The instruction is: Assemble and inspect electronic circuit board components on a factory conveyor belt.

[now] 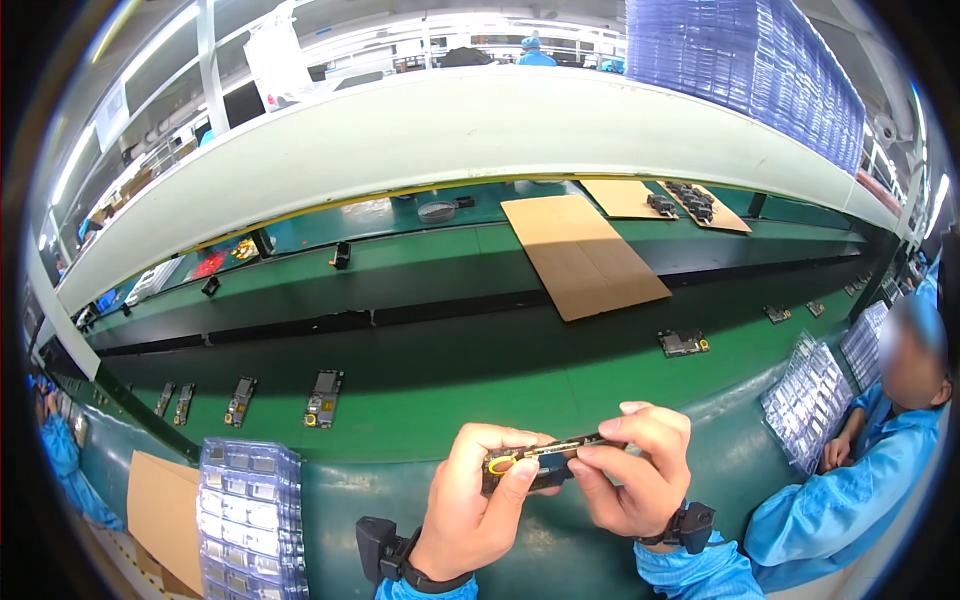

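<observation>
In front of me I hold a black circuit board (548, 449) with a yellow ring at its left end, raised above the bench edge and seen nearly edge-on. My left hand (470, 505) is closed around the ringed end, thumb on the near side. With fingertips, my right hand (640, 475) pinches the other end. Part of the board is hidden behind my fingers. Beyond my hands, a similar circuit board (683, 343) lies flat on the green belt (470, 400). Another circuit board (322, 398) rests farther left, with several more beside it.
A stack of clear plastic trays (252, 520) and cardboard (165, 520) stand at my left. Brown cardboard (585, 255) slants over the black ledge. A co-worker in a blue sleeve (840, 520) sits at right near more clear trays (808, 400). A white shelf (450, 135) spans above.
</observation>
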The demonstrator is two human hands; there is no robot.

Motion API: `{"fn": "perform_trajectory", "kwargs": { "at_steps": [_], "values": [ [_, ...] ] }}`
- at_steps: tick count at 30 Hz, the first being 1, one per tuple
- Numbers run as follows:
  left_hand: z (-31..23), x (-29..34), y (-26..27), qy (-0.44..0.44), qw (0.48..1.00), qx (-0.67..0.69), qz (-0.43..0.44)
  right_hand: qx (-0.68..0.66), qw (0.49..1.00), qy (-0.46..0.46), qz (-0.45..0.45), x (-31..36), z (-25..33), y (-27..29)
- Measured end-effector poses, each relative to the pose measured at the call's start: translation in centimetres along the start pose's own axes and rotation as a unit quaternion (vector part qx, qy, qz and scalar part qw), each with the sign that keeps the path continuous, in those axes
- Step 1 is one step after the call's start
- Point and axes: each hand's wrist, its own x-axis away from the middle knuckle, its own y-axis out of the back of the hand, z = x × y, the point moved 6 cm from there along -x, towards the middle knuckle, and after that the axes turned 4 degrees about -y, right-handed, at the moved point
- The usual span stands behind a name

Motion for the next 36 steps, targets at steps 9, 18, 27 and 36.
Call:
{"fn": "perform_trajectory", "kwargs": {
  "at_steps": [9,18,27,36],
  "values": [
    [-0.6,-0.5,-0.9,-0.109,0.971,-0.209,0.027,-0.04,0.988,-0.141,0.05,-0.2,-1.2,-0.8],
    [-0.8,-0.6,-0.6,-0.029,0.975,-0.219,-0.003,-0.065,0.972,-0.199,0.104,-0.3,-1.5,-0.7],
    [-0.8,-0.5,-0.5,-0.049,0.969,-0.241,-0.002,-0.049,0.974,-0.194,0.107,-0.2,-1.4,-0.6],
    [-0.8,-0.6,-0.5,-0.05,0.965,-0.258,0.013,-0.07,0.964,-0.19,0.171,-0.2,-1.8,-1.5]
  ]
}}
